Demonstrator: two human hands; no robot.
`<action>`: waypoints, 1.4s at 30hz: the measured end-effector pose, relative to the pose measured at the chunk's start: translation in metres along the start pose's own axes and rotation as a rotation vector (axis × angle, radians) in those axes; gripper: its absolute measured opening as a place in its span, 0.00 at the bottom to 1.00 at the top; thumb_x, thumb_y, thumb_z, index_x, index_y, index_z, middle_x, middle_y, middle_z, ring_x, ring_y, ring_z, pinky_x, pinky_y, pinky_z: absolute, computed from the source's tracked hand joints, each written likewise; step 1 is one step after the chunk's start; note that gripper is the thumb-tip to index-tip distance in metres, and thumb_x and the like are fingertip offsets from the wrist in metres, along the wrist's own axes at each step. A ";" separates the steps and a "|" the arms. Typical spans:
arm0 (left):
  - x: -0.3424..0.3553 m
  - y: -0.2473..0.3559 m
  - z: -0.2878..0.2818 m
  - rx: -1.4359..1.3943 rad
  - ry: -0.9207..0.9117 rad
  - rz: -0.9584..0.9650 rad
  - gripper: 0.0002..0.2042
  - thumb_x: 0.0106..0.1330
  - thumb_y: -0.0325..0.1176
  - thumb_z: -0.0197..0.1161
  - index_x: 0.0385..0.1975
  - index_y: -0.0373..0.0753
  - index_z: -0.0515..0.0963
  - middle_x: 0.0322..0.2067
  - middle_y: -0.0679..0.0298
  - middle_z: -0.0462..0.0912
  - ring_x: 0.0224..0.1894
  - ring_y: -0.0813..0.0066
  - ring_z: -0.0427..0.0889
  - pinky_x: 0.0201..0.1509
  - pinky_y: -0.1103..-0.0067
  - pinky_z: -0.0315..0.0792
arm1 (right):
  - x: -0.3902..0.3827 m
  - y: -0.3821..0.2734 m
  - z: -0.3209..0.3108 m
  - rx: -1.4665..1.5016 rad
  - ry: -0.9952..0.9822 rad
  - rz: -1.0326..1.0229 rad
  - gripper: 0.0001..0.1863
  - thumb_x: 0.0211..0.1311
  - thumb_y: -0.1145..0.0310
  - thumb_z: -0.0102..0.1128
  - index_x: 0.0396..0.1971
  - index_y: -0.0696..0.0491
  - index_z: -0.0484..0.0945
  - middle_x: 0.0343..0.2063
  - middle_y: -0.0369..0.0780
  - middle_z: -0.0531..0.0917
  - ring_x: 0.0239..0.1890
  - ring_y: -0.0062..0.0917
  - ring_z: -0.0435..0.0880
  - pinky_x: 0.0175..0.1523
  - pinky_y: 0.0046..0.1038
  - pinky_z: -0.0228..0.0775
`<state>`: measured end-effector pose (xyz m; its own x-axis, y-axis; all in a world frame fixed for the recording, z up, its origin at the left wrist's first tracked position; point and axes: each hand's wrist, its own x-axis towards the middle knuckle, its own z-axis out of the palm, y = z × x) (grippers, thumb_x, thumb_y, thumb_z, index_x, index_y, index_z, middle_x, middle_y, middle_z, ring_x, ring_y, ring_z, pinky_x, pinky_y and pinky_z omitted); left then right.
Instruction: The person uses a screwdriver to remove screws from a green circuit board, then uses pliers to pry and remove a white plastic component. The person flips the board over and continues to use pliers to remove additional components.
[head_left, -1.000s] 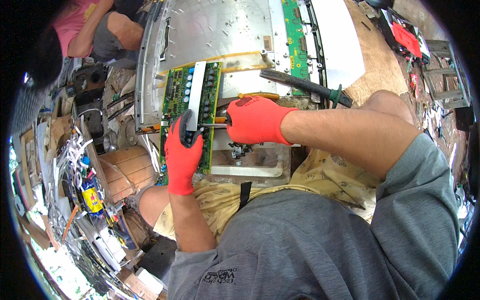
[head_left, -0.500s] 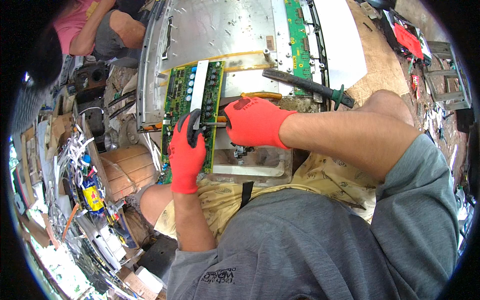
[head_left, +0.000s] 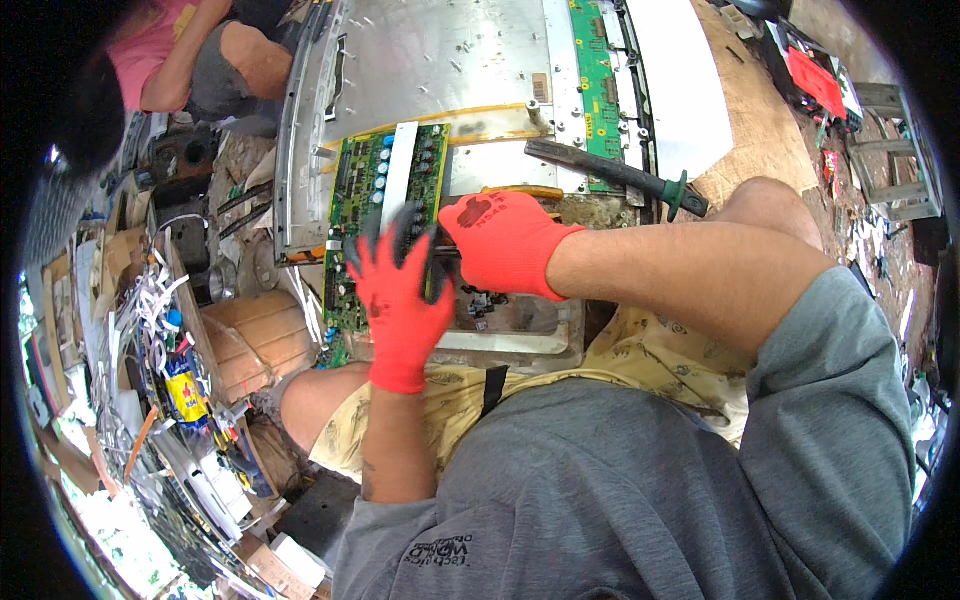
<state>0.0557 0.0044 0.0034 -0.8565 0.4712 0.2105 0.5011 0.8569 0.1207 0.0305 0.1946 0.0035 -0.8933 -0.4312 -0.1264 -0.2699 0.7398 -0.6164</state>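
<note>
A green circuit board (head_left: 432,165) with blue-topped capacitors and a pale metal strip (head_left: 398,170) lies at the near left of a large silver panel (head_left: 450,60). Over its lower part is my left hand (head_left: 405,310), in a red glove with dark fingertips; its fingers are spread and slightly blurred. My right hand (head_left: 505,245), gloved alike, is closed in a fist at the board's right edge. A thin metal shaft, like a screwdriver's, showed from this fist a moment ago; now my left hand mostly hides that spot.
A dark bar tool with a green guard (head_left: 675,195) lies across the panel's right side. Below my right hand is a clear plastic tray (head_left: 572,345) holding small parts. Another person's knee (head_left: 255,60) is at upper left. Scrap strips (head_left: 165,300) crowd the left.
My left hand has loosened from around the shaft, spread its fingers and shifted right and slightly down. My right fist has moved slightly left.
</note>
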 end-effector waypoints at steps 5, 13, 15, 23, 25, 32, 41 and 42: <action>-0.001 -0.007 0.017 -0.083 0.057 0.022 0.14 0.59 0.29 0.67 0.46 0.46 0.83 0.56 0.64 0.81 0.66 0.49 0.70 0.71 0.50 0.57 | -0.001 0.001 -0.005 0.121 -0.037 -0.047 0.17 0.60 0.58 0.59 0.40 0.57 0.80 0.39 0.51 0.85 0.47 0.45 0.85 0.52 0.41 0.77; 0.000 -0.011 0.023 -0.202 0.170 -0.004 0.14 0.48 0.24 0.74 0.36 0.43 0.84 0.48 0.60 0.83 0.59 0.49 0.77 0.61 0.59 0.71 | -0.018 0.027 -0.062 0.243 -0.551 0.258 0.32 0.64 0.42 0.57 0.45 0.61 0.83 0.39 0.53 0.87 0.46 0.41 0.86 0.53 0.37 0.76; 0.001 -0.009 0.022 -0.207 0.174 -0.036 0.14 0.47 0.24 0.74 0.36 0.42 0.83 0.47 0.60 0.83 0.58 0.49 0.77 0.60 0.59 0.72 | -0.030 0.042 -0.062 0.252 -0.582 0.273 0.30 0.63 0.43 0.59 0.46 0.59 0.84 0.38 0.51 0.87 0.44 0.40 0.86 0.51 0.36 0.76; 0.006 0.016 0.014 -0.033 0.092 0.012 0.18 0.52 0.30 0.74 0.45 0.46 0.83 0.48 0.63 0.84 0.57 0.54 0.78 0.68 0.52 0.60 | -0.067 0.055 -0.041 0.261 -0.183 0.234 0.34 0.55 0.54 0.71 0.57 0.59 0.76 0.48 0.52 0.85 0.52 0.43 0.84 0.56 0.37 0.75; 0.003 0.020 0.013 -0.007 0.062 0.130 0.19 0.55 0.32 0.72 0.49 0.48 0.83 0.49 0.66 0.85 0.57 0.57 0.79 0.71 0.50 0.56 | -0.061 0.052 -0.044 0.277 -0.249 0.238 0.33 0.55 0.54 0.71 0.56 0.59 0.77 0.48 0.51 0.85 0.53 0.44 0.84 0.57 0.37 0.75; -0.005 0.012 0.021 0.011 0.061 0.088 0.18 0.57 0.31 0.70 0.49 0.49 0.83 0.49 0.68 0.84 0.55 0.63 0.80 0.71 0.54 0.59 | -0.060 0.057 -0.063 0.346 -0.449 0.354 0.25 0.64 0.54 0.62 0.51 0.59 0.80 0.38 0.49 0.86 0.39 0.38 0.87 0.46 0.34 0.78; -0.006 0.044 0.024 -0.023 -0.016 0.168 0.21 0.56 0.27 0.67 0.52 0.45 0.82 0.48 0.59 0.83 0.54 0.57 0.80 0.69 0.54 0.64 | -0.081 0.049 -0.038 0.307 -0.157 0.137 0.22 0.59 0.55 0.65 0.43 0.58 0.80 0.37 0.51 0.85 0.43 0.43 0.86 0.49 0.39 0.76; -0.006 0.041 0.025 -0.041 -0.006 0.179 0.20 0.56 0.27 0.68 0.51 0.45 0.83 0.47 0.59 0.84 0.53 0.57 0.80 0.68 0.54 0.65 | -0.080 0.050 -0.043 0.338 -0.209 0.168 0.23 0.58 0.53 0.64 0.43 0.59 0.80 0.39 0.53 0.85 0.46 0.45 0.85 0.51 0.40 0.76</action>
<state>0.0781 0.0419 -0.0169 -0.7538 0.6170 0.2262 0.6502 0.7500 0.1210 0.0725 0.2883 0.0165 -0.8134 -0.4402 -0.3801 0.0375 0.6125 -0.7896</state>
